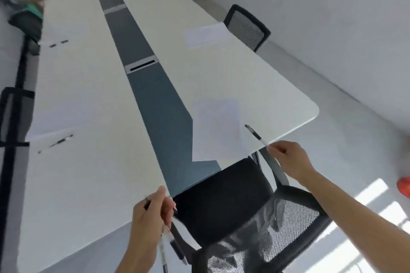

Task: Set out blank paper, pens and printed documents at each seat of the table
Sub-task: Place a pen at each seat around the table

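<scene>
At the near end of the tabletop (88, 95), one blank sheet (217, 131) lies flat, partly over the dark centre strip (137, 46), in front of a black mesh chair (221, 197).

Right grip (290, 159): thumb and fingers pinch the pale rear end of a pen (255, 134). The pen's dark end points away, just beside the sheet's right edge. Cannot tell whether the pen touches the tabletop.

Left grip (150, 213): fingers curled round a small bundle of pens (173, 248), which hang below the hand. Exact count unclear from blur. This hand is at the tabletop's near edge, left of the chair.

Right side, farther along: a second set of white paper (206, 34) lies at the seat with another black chair (248, 26). Too blurred to tell whether it is printed.

Left side: a dark pen (60, 141) lies on the tabletop, apparently on or beside a pale sheet, edges hard to make out. Farther up that side, two small dark marks (58, 43), not identifiable.

Centre strip holds a metal-framed cable slot (142, 65).
</scene>
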Available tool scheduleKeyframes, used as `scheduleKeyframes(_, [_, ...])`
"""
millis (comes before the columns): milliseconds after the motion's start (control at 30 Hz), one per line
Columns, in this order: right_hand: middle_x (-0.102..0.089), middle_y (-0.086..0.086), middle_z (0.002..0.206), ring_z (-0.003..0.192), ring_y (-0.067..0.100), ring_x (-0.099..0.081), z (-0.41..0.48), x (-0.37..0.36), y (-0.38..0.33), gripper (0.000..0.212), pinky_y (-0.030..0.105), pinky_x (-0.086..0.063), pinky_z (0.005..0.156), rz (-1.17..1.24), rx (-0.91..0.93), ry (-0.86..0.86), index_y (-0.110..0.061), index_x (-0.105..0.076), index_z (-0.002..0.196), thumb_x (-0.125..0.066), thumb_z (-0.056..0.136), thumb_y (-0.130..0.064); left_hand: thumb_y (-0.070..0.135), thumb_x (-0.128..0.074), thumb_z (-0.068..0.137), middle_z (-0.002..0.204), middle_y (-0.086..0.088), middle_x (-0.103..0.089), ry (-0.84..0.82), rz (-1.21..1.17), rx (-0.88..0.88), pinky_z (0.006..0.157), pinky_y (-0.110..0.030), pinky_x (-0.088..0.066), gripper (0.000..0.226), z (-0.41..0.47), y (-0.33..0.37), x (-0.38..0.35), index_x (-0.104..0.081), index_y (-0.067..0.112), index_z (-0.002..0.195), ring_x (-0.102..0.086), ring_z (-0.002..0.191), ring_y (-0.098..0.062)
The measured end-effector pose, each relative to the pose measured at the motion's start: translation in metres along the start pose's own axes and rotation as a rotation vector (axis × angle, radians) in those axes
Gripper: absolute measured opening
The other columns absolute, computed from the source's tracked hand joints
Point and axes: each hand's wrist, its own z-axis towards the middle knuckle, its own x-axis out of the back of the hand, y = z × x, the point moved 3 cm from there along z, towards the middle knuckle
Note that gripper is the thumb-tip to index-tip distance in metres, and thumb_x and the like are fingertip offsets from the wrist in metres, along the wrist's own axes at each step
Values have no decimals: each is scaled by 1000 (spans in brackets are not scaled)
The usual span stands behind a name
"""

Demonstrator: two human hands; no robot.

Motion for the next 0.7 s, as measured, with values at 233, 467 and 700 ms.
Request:
scheduleKeyframes(233, [-71, -1, 99, 87, 22, -59, 134, -39, 9, 21, 31, -47, 75, -153, -50, -123, -24, -71, 102, -58, 90, -35, 37, -44, 98, 44, -11, -35, 236, -26, 141, 44, -25, -22, 60, -15, -5, -28, -38, 3, 49, -30, 39, -18])
scheduleKeyframes(467, [-66, 10, 113, 102, 33, -61, 178, -83, 32, 27, 38, -49, 87, -328, -160, -241, -20, -63, 112, -62, 87, -29, 28, -51, 96, 39, -6, -39, 412, -45, 248, 36, -16, -27, 46, -50, -23, -24, -52, -3, 62, -32, 35, -19])
scheduleKeyframes(700, [-66, 8, 116, 107, 32, -60, 166, -73, 29, 34, 37, -49, 90, -346, -145, -282, -16, -61, 115, -65, 85, -30, 14, -61, 90, 43, -7, -40, 340, 21, 186, 33, -13, -27, 27, -45, -17, -26, -55, -3, 71, -31, 26, -16])
